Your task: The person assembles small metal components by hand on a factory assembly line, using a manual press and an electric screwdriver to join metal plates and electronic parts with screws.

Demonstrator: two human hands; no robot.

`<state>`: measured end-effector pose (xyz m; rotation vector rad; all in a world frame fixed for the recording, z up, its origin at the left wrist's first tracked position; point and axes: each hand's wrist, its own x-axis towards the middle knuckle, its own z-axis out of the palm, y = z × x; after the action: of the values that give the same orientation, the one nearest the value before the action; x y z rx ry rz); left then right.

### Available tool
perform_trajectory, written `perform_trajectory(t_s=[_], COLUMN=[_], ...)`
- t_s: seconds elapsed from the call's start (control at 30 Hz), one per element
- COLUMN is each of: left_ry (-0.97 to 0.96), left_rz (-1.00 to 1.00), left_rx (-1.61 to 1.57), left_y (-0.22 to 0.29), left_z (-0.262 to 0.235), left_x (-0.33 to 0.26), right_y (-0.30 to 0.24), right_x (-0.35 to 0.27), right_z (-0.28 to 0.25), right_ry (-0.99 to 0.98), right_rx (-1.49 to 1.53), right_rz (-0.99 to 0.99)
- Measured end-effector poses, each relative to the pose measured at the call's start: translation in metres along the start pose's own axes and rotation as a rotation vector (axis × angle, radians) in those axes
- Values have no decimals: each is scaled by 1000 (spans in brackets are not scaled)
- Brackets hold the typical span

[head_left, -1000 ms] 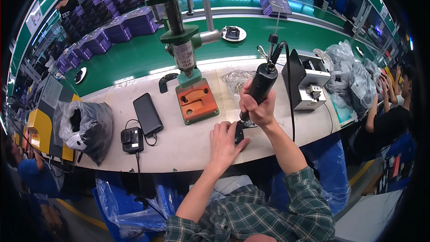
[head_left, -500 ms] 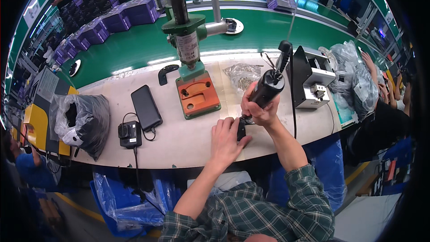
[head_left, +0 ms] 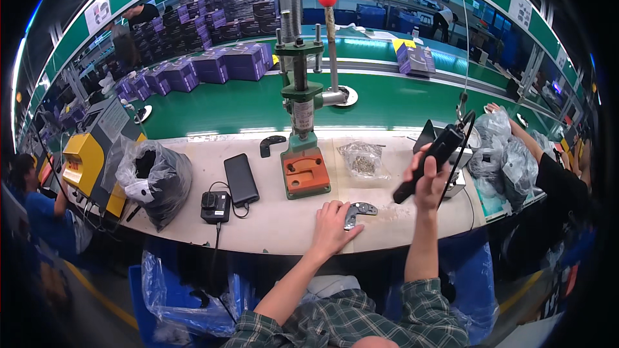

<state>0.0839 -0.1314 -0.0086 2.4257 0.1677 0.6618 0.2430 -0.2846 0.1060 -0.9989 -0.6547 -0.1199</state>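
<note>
Left hand (head_left: 330, 227): flat on the pale bench, fingers spread, fingertips pinning the small dark curved metal bracket (head_left: 360, 211) at its left end.
Bracket axis: runs left-right, just right of that hand.
Right hand (head_left: 429, 179): clenched around the black electric screwdriver (head_left: 431, 161), raised up and to the bracket's right, tip tilted down-left.

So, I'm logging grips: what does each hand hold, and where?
Right hand grips the black electric screwdriver around its body. Left hand presses on the small curved metal part.

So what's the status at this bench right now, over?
Left hand flat on the small grey metal bracket. Right hand grips the black electric screwdriver, held above the bench. Nothing between tool and bracket.
</note>
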Motion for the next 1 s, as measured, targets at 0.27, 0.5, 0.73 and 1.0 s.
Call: perform_trajectory(t_s=[0.27,0.5,0.73,1.0], left_ry=[308,296,322,349], left_rz=[-121,-93,-158,-248], left_rx=[-368,-353,-401,-525], left_y=[-14,0,-7,-12], left_z=[3,-20,-27,-28], left_x=[-4,-37,-54,-50], right_y=[-76,-54,-50,-19], right_x=[42,106,93,24], right_z=[-81,-127,-128,-92], right_ry=[220,273,258,-70], right_rx=[-607,-483,-706,-366], right_rz=[-20,-419,-253,179])
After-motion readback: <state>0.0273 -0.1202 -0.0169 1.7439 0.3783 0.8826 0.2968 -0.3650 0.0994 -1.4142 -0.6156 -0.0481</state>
